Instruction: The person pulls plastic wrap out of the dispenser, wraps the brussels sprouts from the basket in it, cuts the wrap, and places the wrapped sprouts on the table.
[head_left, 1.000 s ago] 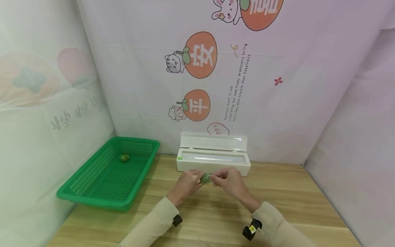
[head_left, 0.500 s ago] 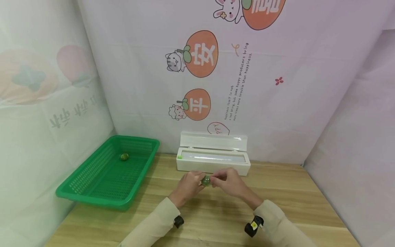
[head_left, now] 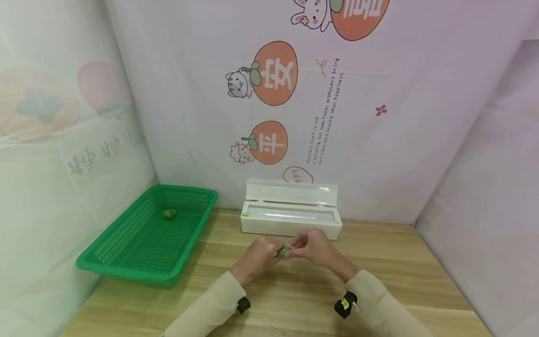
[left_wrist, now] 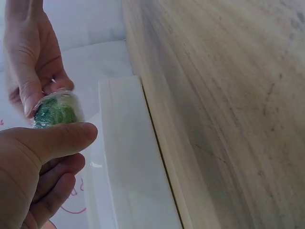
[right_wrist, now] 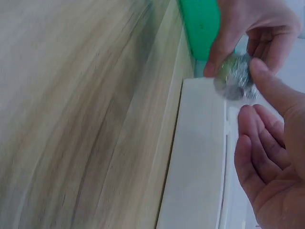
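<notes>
your left hand (head_left: 258, 257) grips a small green bundle (head_left: 282, 252) wrapped in shiny clear film, thumb on one side and bent fingers on the other. your right hand (head_left: 317, 248) meets it from the right: its thumb presses the film, while in the right wrist view its other fingers lie loosely bent, apart from the thumb. you have the bundle held above the counter (head_left: 400, 262), between your two hands and just on your side of a long white box (head_left: 290, 227).

that box stands along the counter's far edge, with its lid (head_left: 290, 193) tipped up at the back and a green tab (head_left: 245, 215) at its left end. to your left, near the counter's far left corner, sits a green basket (head_left: 147, 248) with slotted walls; a small greenish round thing (head_left: 170, 214) lies inside, toward the far end. behind the counter's far edge hangs a pale printed cloth (head_left: 379, 164). you wear cream sleeves (head_left: 214, 299), with a black device (head_left: 346, 304) at your right cuff and another at your left.
</notes>
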{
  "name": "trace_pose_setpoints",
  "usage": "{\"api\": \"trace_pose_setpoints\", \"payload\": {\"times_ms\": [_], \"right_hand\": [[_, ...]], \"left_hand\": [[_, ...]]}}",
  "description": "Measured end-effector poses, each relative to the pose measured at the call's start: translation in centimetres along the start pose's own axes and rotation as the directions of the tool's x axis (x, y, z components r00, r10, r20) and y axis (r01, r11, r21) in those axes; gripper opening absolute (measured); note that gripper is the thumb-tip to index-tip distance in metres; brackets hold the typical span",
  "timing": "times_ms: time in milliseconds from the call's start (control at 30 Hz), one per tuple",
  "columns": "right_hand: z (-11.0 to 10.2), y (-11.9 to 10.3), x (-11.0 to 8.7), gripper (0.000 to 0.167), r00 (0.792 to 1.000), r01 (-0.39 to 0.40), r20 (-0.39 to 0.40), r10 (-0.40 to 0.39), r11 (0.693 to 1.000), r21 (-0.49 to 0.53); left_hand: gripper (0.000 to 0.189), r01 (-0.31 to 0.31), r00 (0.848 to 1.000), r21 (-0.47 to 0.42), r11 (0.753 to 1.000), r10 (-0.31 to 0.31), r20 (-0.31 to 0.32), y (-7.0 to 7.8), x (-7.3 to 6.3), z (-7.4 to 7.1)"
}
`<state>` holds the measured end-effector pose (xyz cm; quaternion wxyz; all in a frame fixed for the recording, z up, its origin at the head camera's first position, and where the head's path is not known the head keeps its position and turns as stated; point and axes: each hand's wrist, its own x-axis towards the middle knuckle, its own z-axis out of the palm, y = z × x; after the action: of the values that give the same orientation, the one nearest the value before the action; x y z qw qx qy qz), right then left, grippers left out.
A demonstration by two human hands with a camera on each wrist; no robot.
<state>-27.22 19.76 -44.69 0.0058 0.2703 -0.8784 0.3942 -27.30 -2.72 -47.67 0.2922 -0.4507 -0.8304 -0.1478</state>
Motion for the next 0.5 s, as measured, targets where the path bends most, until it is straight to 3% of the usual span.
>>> {"api": "trace_pose_setpoints", "payload": {"times_ms": [167, 233, 300, 367, 433, 500], "right_hand": [[-0.3, 1.1, 0.1, 0.033, 0.988, 0.015, 0.151, -0.027, 0.996, 0.083], [-0.5, 1.5, 0.0, 0.031, 0.980, -0.006, 0.196, -0.019, 0.992, 0.124], [-0.5, 1.9, -0.2, 0.030, 0.981, -0.025, 0.194, -0.003, 0.989, 0.142], [-0.5, 2.0, -0.4, 0.031, 0.986, -0.049, 0.165, 0.023, 0.987, 0.155], [-0.5, 2.1, -0.6, 0.032, 0.991, -0.067, 0.128, 0.046, 0.985, 0.161], [-0.3, 2.1, -0.8, 0.034, 0.993, -0.082, 0.103, 0.064, 0.979, 0.186]], "left_hand": [[0.031, -0.047, 0.999, -0.047, 0.998, 0.047, -0.003, 0.6, 0.3, -0.4], [0.039, -0.007, 0.999, -0.123, 0.992, 0.013, 0.048, 0.9, 0.3, -0.6], [0.048, 0.087, 0.991, -0.183, 0.979, -0.067, 0.115, 1.1, 0.2, -0.7], [0.057, 0.220, 0.968, -0.266, 0.939, -0.176, 0.179, 1.2, 0.1, -0.6], [0.059, 0.334, 0.939, -0.366, 0.869, -0.270, 0.214, 1.1, -0.1, -0.3], [0.053, 0.394, 0.919, -0.476, 0.786, -0.333, 0.212, 0.9, -0.2, 0.0]]}}
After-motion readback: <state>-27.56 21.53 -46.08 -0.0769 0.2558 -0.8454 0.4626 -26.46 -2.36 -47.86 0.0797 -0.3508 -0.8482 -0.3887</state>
